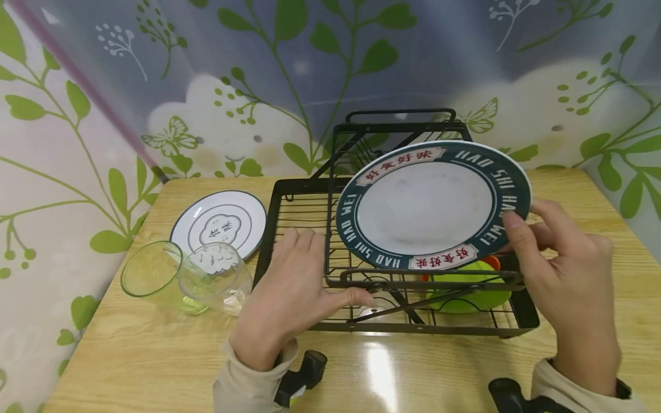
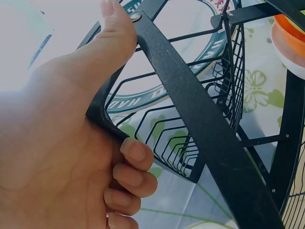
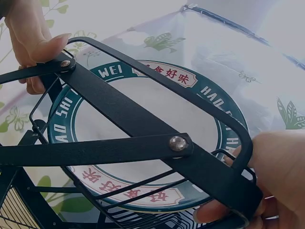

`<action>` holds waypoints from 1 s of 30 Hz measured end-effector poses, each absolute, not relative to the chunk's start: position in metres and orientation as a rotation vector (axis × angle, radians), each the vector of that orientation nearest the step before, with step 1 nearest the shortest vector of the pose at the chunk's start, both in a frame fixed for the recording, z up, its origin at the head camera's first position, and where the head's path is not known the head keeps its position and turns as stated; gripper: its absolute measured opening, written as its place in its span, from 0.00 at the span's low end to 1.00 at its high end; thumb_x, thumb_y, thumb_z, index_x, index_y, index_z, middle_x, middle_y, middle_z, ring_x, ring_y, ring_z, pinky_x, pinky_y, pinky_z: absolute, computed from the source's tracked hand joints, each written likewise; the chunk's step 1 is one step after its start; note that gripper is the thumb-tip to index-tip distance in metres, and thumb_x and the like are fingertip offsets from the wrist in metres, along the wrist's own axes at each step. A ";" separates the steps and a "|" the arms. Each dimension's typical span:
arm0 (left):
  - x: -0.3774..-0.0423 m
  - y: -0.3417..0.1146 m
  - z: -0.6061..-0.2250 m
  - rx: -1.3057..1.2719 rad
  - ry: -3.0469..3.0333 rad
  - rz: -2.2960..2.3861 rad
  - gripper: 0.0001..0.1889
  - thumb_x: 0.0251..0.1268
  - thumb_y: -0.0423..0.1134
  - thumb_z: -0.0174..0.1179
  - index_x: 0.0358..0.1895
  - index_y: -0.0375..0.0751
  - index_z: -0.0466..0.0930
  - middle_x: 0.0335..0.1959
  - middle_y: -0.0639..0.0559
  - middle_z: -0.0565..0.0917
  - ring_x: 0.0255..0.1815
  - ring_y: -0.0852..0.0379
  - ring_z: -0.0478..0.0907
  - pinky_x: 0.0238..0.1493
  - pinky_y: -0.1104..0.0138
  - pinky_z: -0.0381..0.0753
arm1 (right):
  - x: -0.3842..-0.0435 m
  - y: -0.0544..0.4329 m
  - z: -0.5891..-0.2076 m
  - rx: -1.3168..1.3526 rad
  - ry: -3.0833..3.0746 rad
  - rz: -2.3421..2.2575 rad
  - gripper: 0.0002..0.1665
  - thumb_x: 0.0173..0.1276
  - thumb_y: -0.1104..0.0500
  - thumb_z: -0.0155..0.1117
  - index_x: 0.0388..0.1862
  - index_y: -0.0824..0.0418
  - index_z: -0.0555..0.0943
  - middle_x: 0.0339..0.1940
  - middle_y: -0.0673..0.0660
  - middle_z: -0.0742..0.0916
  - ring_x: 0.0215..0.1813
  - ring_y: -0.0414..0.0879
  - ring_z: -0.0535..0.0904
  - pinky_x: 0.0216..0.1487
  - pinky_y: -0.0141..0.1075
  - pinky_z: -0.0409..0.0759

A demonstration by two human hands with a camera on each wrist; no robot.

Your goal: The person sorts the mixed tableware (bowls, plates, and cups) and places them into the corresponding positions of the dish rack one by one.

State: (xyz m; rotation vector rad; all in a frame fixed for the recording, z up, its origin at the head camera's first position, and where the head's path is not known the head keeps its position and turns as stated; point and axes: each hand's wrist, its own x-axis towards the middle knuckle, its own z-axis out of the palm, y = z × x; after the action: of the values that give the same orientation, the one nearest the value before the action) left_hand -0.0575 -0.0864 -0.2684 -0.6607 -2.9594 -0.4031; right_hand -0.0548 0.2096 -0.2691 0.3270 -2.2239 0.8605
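A large white plate (image 1: pixel 423 206) with a dark green lettered rim leans, tilted, in the upper basket of a black two-tier dish rack (image 1: pixel 403 328). My right hand (image 1: pixel 573 264) pinches the plate's right edge, thumb on its face and fingers behind. In the right wrist view, that hand is close beside the basket's corner. My left hand (image 1: pixel 294 292) grips the left front corner of the upper basket. The left wrist view shows its fingers (image 2: pixel 131 179) curled round the black frame and its thumb along the metal bar.
Green and orange bowls (image 1: pixel 470 287) sit in the rack's lower tier. Left of the rack are a white plate (image 1: pixel 181 229) with blue lines, a greenish glass (image 1: pixel 150 272) and a clear glass (image 1: pixel 209 281). A leaf-patterned wall covering (image 1: pixel 227 51) rises behind the wooden table (image 1: pixel 170 355).
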 end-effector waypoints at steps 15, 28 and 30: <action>-0.059 -0.088 -0.270 -0.718 -2.893 -0.341 0.45 0.41 0.76 0.61 0.42 0.31 0.74 0.27 0.51 0.67 0.34 0.51 0.62 0.49 0.61 0.63 | -0.058 0.208 -0.275 0.303 -2.226 0.962 0.09 0.69 0.63 0.61 0.33 0.70 0.80 0.16 0.31 0.78 0.18 0.22 0.71 0.15 0.20 0.65; -0.059 -0.088 -0.270 -0.723 -2.884 -0.325 0.44 0.40 0.77 0.61 0.39 0.33 0.74 0.26 0.52 0.66 0.32 0.51 0.60 0.47 0.61 0.62 | -0.060 0.208 -0.278 0.313 -2.205 1.011 0.08 0.69 0.65 0.61 0.36 0.72 0.80 0.19 0.38 0.82 0.16 0.27 0.70 0.19 0.18 0.68; -0.059 -0.087 -0.271 -0.734 -2.873 -0.326 0.45 0.40 0.77 0.61 0.40 0.32 0.74 0.26 0.52 0.66 0.32 0.51 0.61 0.47 0.61 0.63 | -0.060 0.209 -0.279 0.310 -2.203 1.014 0.08 0.69 0.65 0.61 0.36 0.72 0.80 0.22 0.28 0.78 0.15 0.27 0.70 0.19 0.18 0.68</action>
State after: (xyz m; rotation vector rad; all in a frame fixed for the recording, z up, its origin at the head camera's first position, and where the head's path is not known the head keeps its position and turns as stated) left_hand -0.0595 -0.0875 -0.2709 -0.7339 -2.8733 -0.3264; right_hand -0.0596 0.2091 -0.2794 0.3099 -2.2034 1.0141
